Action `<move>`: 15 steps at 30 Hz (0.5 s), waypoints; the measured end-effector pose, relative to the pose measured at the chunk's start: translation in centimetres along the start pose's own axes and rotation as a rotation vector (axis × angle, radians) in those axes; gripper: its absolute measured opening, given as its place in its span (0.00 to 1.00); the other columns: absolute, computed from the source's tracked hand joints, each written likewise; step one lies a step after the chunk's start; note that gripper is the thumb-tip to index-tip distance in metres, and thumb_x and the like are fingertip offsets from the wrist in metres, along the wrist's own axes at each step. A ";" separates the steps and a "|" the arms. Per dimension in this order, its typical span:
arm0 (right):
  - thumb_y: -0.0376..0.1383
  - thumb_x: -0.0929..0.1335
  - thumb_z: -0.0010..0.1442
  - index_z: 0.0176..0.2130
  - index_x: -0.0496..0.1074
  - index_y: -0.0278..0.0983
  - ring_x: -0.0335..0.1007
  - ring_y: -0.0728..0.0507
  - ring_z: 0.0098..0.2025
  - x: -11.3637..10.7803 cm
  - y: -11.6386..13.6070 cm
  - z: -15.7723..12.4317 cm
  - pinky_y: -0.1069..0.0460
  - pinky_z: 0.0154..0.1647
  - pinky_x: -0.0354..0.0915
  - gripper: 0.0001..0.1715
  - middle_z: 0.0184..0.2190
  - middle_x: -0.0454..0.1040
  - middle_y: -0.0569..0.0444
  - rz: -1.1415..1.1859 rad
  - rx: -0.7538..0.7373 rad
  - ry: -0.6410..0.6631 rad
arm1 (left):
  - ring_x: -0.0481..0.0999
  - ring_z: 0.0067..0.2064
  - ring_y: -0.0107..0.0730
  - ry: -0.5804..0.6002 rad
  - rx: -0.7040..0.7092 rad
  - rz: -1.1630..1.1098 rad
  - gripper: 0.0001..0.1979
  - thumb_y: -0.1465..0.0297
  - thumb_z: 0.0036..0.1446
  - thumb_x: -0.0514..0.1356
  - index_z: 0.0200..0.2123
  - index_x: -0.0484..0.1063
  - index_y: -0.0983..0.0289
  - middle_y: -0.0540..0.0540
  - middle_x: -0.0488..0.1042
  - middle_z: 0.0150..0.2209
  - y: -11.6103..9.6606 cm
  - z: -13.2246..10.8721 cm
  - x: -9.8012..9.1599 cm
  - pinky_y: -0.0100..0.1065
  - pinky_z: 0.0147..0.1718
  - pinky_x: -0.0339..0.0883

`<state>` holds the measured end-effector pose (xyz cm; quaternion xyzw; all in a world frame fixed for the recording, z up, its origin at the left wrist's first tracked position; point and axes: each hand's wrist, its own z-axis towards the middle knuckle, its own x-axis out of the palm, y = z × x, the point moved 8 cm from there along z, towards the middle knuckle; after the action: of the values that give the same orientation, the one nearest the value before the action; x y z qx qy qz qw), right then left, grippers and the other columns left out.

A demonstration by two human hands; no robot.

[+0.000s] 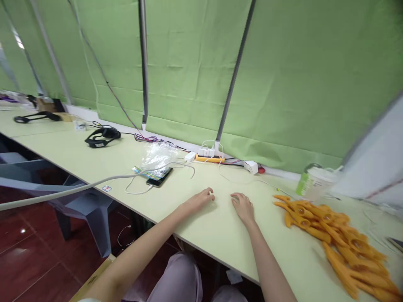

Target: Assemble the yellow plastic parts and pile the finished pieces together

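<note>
My left hand (200, 201) rests on the pale table (220, 226) with its fingers loosely curled and apart, nothing between them. To its right, my right hand (243, 206) lies on the tabletop with fingers slightly bent and spread, also holding nothing. A gap of bare tabletop separates the two hands. Right of my right hand lies a heap of orange, glove-like rubbery pieces (343, 239). A black phone (160, 179) with a white cable lies left of my left hand, partly under a clear plastic bag (159, 157).
Behind the hands is an orange power strip (210, 158) with white plugs. A white-and-green cup (317, 183) stands at the back right. Black headsets (102, 136) lie to the left. A grey cable (94, 183) crosses the left foreground above a blue-grey chair (85, 209).
</note>
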<state>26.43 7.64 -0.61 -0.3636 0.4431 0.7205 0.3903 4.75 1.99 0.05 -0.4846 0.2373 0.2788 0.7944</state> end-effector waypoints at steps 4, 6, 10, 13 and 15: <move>0.35 0.60 0.60 0.45 0.71 0.42 0.65 0.41 0.52 0.2 0.4 0.2 0.45 0.50 0.58 0.15 0.51 0.71 0.52 -0.030 -0.013 0.016 | 0.61 0.61 0.44 0.031 0.086 0.392 0.18 0.76 0.54 0.51 0.45 0.73 0.57 0.58 0.64 0.59 2.9 -1.4 -7.6 0.45 0.60 0.53; 0.34 0.60 0.60 0.45 0.71 0.42 0.64 0.41 0.53 0.2 0.9 0.2 0.45 0.50 0.57 0.15 0.51 0.71 0.52 -0.033 -0.027 0.024 | 0.50 0.66 0.53 -0.131 -0.128 0.616 0.23 0.73 0.53 0.56 0.54 0.67 0.62 0.65 0.59 0.62 6.3 -1.2 -13.5 0.56 0.61 0.44; 0.33 0.60 0.61 0.45 0.70 0.41 0.64 0.41 0.53 -0.1 1.3 0.0 0.45 0.50 0.56 0.15 0.50 0.71 0.51 -0.023 -0.032 0.012 | 0.59 0.62 0.59 -0.158 -0.612 0.686 0.24 0.68 0.56 0.54 0.56 0.65 0.69 0.74 0.63 0.59 12.6 -1.8 -19.5 0.58 0.55 0.54; 0.32 0.60 0.60 0.45 0.70 0.41 0.65 0.42 0.52 -0.2 1.4 -0.2 0.46 0.50 0.56 0.15 0.50 0.72 0.52 -0.001 -0.041 0.017 | 0.70 0.55 0.54 -0.103 -0.563 0.661 0.21 0.72 0.56 0.51 0.52 0.71 0.68 0.70 0.72 0.51 13.1 -1.5 -20.4 0.48 0.50 0.63; 0.32 0.60 0.60 0.45 0.70 0.41 0.64 0.43 0.52 -0.2 1.3 -0.2 0.47 0.50 0.55 0.15 0.49 0.72 0.52 0.008 -0.038 0.013 | 0.72 0.53 0.53 -0.203 -0.479 0.649 0.21 0.71 0.57 0.49 0.50 0.73 0.67 0.67 0.74 0.50 12.0 -1.9 -22.2 0.47 0.50 0.64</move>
<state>25.41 7.00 0.00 -0.3739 0.4333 0.7279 0.3777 -19.77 0.07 5.98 -0.5259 0.2267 0.6086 0.5492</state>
